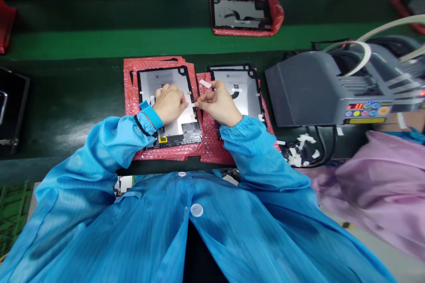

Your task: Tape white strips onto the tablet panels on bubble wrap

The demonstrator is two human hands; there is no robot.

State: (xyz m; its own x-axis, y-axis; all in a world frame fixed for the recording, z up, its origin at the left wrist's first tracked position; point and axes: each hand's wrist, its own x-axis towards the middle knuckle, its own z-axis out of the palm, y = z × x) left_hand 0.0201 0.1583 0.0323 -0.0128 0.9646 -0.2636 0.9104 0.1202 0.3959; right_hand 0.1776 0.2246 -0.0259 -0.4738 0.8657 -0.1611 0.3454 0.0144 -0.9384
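A tablet screen panel (159, 82) with a silvery back and black frame lies on red bubble-wrap bags (142, 155). My left hand (170, 105) rests on this panel, its fingers bent and closed; what they hold, if anything, is hidden. Between both hands, at the panel's right edge, is a short strip of white tape (191, 105), its right end pinched by my right hand (221, 104). A second piece of white tape (205, 83) sticks out at my right index finger. Under my right forearm another tablet panel (245, 77) lies on red bubble wrap.
A grey tape dispenser (308, 88) with a lit display stands at right, with scraps of white tape (300, 148) before it. Beyond the green strip lies a bagged panel (242, 13). A dark panel (11, 106) is at left, and a person's pink sleeve (372, 181) at right.
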